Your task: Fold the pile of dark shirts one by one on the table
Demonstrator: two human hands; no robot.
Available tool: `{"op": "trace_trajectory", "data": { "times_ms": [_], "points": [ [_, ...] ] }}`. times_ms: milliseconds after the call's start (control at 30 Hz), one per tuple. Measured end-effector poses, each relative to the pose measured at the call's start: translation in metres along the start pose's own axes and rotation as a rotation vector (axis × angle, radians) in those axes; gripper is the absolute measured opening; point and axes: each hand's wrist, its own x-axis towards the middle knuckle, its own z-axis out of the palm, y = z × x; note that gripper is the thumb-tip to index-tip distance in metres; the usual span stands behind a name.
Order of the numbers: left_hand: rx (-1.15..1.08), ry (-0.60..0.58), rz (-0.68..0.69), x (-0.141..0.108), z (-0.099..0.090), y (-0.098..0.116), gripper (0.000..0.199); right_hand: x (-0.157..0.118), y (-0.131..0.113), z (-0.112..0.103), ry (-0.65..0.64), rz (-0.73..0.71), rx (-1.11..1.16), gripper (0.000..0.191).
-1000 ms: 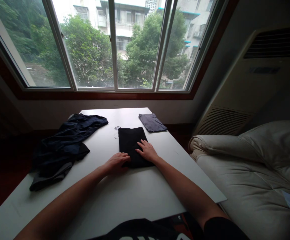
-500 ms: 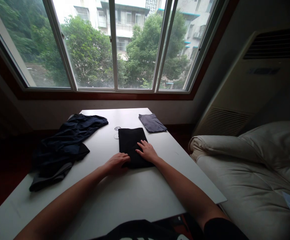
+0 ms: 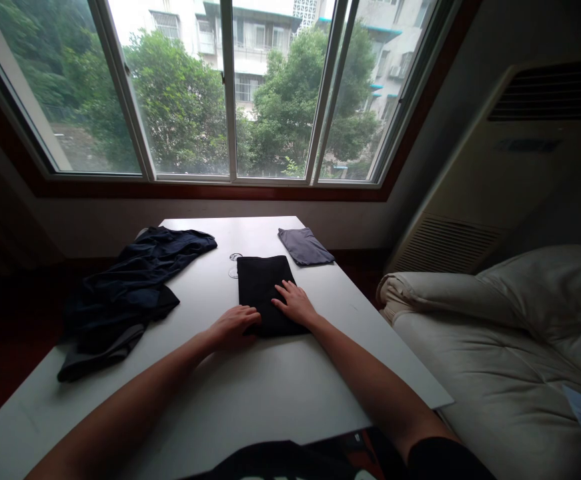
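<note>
A folded black garment (image 3: 265,283) lies as a neat rectangle on the white table (image 3: 265,393). My right hand (image 3: 295,303) rests flat on its right side, fingers spread. At its near left corner is my left hand (image 3: 235,325), with bent fingers closed over the edge; the thumb and fingertips are partly hidden. Beyond the garment to the right lies a folded grey cloth (image 3: 305,247). Dark navy clothing (image 3: 130,273) is heaped loosely along the table's left side, with a black and grey part (image 3: 100,353) hanging near the left edge.
Beside the black garment's far left corner are round printed marks (image 3: 233,272) on the table. A cream padded sofa (image 3: 475,353) stands close to the right edge. Behind the table is a wide window (image 3: 230,180); a floor-standing air conditioner (image 3: 500,173) leans into view at right.
</note>
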Motion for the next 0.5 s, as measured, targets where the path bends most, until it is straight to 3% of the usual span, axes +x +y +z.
{"op": "trace_trajectory", "data": {
  "times_ms": [500],
  "points": [
    [0.001, 0.012, 0.003, 0.0002, -0.0004, 0.0004, 0.023, 0.0001, 0.0001, 0.0007, 0.006, -0.004, 0.004, 0.065]
  ]
}}
